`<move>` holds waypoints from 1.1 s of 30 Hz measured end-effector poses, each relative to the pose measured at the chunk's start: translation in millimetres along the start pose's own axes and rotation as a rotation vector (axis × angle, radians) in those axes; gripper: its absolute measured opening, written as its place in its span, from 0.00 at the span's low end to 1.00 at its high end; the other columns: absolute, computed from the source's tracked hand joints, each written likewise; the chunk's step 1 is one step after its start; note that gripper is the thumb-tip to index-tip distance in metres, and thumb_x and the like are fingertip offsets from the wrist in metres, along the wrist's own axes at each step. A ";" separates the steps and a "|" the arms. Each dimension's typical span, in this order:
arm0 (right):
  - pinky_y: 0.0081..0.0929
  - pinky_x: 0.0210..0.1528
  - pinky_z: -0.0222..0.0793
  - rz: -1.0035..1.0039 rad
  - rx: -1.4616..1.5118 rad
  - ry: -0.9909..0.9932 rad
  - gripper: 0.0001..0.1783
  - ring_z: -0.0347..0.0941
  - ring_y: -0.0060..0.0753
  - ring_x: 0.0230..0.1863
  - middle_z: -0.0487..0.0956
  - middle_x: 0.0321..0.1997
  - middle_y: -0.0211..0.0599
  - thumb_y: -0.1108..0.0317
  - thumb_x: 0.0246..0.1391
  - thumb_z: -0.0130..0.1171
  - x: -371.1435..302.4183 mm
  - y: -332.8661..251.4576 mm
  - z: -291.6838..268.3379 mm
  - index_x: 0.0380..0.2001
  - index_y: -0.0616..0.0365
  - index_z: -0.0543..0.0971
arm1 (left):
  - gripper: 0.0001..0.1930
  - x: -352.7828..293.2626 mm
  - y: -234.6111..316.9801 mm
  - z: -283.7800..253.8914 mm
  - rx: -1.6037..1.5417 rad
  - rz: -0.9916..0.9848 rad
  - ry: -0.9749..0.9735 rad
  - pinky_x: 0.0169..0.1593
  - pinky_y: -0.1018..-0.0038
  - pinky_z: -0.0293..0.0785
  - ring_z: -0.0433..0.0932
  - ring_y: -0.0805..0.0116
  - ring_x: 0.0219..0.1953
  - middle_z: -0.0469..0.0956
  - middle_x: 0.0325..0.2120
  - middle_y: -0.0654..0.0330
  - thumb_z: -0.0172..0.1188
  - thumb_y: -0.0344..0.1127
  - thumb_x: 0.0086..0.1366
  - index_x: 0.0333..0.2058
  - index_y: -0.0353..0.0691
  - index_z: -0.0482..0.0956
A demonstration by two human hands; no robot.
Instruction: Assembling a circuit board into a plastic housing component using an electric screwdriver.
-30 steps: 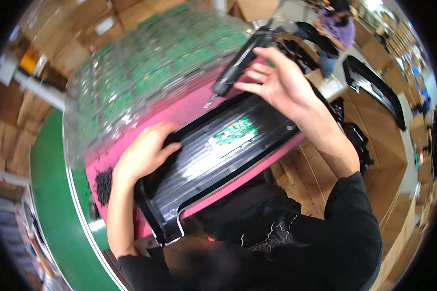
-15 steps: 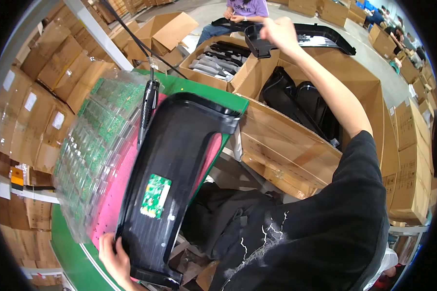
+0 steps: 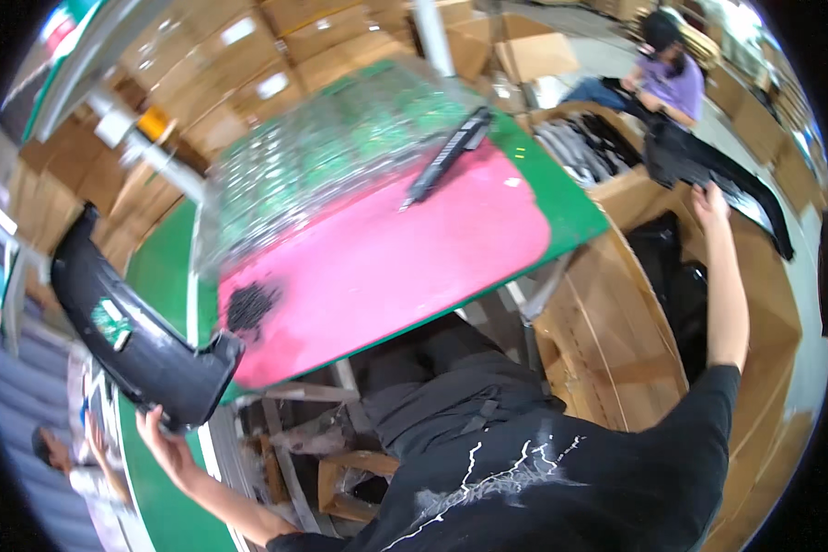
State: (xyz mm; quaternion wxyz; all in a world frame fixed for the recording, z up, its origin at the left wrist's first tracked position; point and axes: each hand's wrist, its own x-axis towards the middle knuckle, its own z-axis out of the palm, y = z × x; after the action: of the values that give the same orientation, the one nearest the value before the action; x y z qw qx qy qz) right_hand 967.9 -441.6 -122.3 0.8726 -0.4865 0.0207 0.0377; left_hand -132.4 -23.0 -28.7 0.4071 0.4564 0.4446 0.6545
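At the left, my left hand (image 3: pixel 166 446) is closed on the near end of a black plastic panel (image 3: pixel 161 354), tilted up beyond the pink mat's left edge. A small green circuit board (image 3: pixel 110 322) sits inside that panel. Far off to the right, my right hand (image 3: pixel 711 207) grips the edge of a second black plastic panel (image 3: pixel 754 189), above an open carton. An electric screwdriver (image 3: pixel 446 161) lies on the pink mat (image 3: pixel 396 267), touched by neither hand. Small black screws (image 3: pixel 251 305), apparently, are heaped at the mat's left end.
Clear plastic trays (image 3: pixel 331 147) with green boards cover the back of the green table (image 3: pixel 561 207). An open carton (image 3: pixel 616 322) with black parts stands at right. A person in purple (image 3: pixel 676 87) sits behind it; another person (image 3: pixel 92 460) is at far left.
The panel with the circuit board has left the pink mat and swung left in my left hand. My right hand and its panel appear farther right and lower; the whole view has turned.
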 end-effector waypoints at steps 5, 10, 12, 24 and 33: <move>0.22 0.33 0.78 0.092 -0.039 -0.181 0.11 0.81 0.31 0.35 0.81 0.42 0.41 0.66 0.64 0.58 -130.4 18.1 102.1 0.44 0.61 0.73 | 0.12 -48.6 62.0 -13.6 -0.283 -0.185 0.233 0.40 0.66 0.83 0.83 0.63 0.34 0.83 0.36 0.59 0.59 0.38 0.62 0.40 0.38 0.77; 0.18 0.34 0.71 0.139 -0.150 -0.475 0.11 0.80 0.30 0.45 0.79 0.43 0.35 0.64 0.64 0.57 -305.1 5.3 177.0 0.44 0.60 0.76 | 0.24 -3.6 1.3 -70.1 -0.427 -0.143 0.406 0.50 0.65 0.81 0.79 0.63 0.48 0.78 0.51 0.58 0.61 0.48 0.66 0.56 0.41 0.73; 0.19 0.35 0.71 0.235 -0.187 -0.629 0.11 0.80 0.30 0.45 0.80 0.43 0.34 0.64 0.63 0.60 -363.7 20.2 205.7 0.41 0.60 0.77 | 0.26 30.2 -16.1 -125.1 -0.444 -0.087 0.427 0.52 0.62 0.80 0.78 0.61 0.50 0.77 0.52 0.59 0.62 0.50 0.66 0.57 0.41 0.73; 0.31 0.32 0.81 1.073 -0.616 -1.255 0.17 0.82 0.33 0.34 0.79 0.42 0.39 0.56 0.66 0.55 -539.6 83.2 262.8 0.47 0.58 0.72 | 0.19 35.8 14.7 140.6 0.517 0.417 -0.114 0.64 0.67 0.64 0.72 0.63 0.59 0.76 0.54 0.55 0.58 0.31 0.68 0.56 0.34 0.74; 0.26 0.34 0.75 0.196 -0.763 -1.949 0.07 0.79 0.26 0.31 0.80 0.34 0.35 0.74 0.59 0.56 -516.5 88.5 396.6 0.41 0.60 0.74 | 0.15 0.3 -37.1 322.2 0.936 0.620 -1.259 0.50 0.59 0.74 0.76 0.46 0.46 0.76 0.39 0.49 0.64 0.35 0.60 0.43 0.34 0.76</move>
State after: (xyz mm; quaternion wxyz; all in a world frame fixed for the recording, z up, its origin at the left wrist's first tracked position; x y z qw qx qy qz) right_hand 445.5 -81.5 48.8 0.2939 -0.4846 -0.6644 0.4872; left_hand 181.4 55.2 -3.4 0.1499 0.9590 0.2147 0.1083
